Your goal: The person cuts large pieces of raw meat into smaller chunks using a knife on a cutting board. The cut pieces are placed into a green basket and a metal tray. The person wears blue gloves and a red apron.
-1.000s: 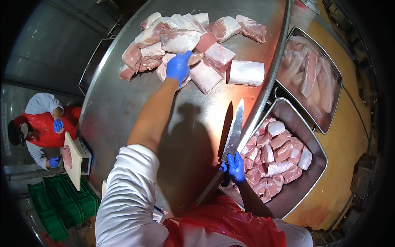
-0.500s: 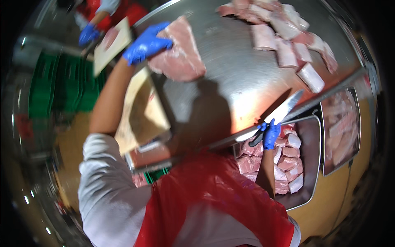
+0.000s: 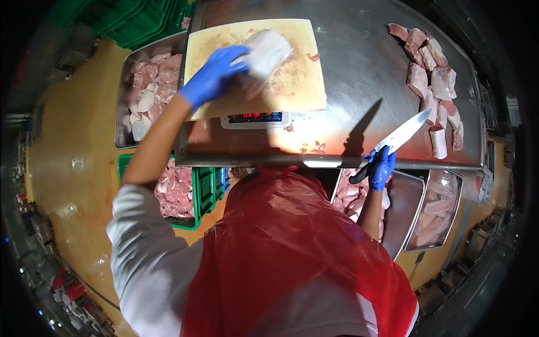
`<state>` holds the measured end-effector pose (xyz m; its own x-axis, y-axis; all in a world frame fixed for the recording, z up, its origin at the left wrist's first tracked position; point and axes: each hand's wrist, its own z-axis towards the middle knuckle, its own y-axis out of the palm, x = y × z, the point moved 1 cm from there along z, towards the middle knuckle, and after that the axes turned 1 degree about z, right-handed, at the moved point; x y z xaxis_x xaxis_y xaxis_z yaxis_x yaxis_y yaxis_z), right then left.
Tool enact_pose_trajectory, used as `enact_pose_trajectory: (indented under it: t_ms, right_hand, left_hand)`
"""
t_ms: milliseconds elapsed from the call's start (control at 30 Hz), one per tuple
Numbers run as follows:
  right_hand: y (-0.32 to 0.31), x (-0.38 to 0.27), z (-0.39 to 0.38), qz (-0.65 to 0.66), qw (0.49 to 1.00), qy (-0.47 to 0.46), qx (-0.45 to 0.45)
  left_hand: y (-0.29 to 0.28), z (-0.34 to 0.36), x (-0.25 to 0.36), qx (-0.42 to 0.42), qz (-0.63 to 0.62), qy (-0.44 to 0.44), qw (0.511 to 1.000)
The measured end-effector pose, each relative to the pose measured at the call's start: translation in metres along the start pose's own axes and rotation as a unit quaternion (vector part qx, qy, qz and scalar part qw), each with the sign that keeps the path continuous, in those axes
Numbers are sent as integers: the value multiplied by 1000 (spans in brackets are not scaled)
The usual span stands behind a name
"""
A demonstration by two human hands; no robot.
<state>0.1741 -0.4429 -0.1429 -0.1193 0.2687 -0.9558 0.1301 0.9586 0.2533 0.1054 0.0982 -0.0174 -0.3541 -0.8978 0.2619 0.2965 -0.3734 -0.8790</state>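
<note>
My left hand [image 3: 216, 76], in a blue glove, grips the left end of a slab of raw meat [image 3: 268, 53]. The slab is smeared by motion, with its pale fatty side up, over a stained cream cutting board [image 3: 306, 92]; whether it touches the board I cannot tell. Out to the right, my right hand [image 3: 383, 168], also gloved in blue, is wrapped round the black handle of a knife [image 3: 403, 131]. Its broad blade points up and away to the right, above the steel table's near edge.
A scale's lit panel [image 3: 255, 119] protrudes from under the board's near edge. Cut meat pieces [image 3: 441, 81] lie at the right of the steel table [image 3: 359, 56]. Meat fills a metal tub [image 3: 119, 126] on the left and a green crate [image 3: 196, 196] below; more tubs [image 3: 405, 191] stand at right.
My view has swung, bringing the board ahead of me. My left hand has carried the meat slab from the steel over the board, pale side now up. The knife stays in my right hand.
</note>
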Motion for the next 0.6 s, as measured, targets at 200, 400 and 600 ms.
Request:
enact_pose_trajectory:
  t_ms: [200,400,600]
  right_hand:
    - [14,26,-53,-81,996,19,-14]
    - [106,-4,-57,-131,990,-11,-53]
    - [209,-93,-40,-83,952,-202,-213]
  left_hand:
    - [-30,-191,-2,259,-39,-264,928]
    - [4,-292,10,401,-106,-415,810]
    - [-42,-257,38,379,-35,-396,835]
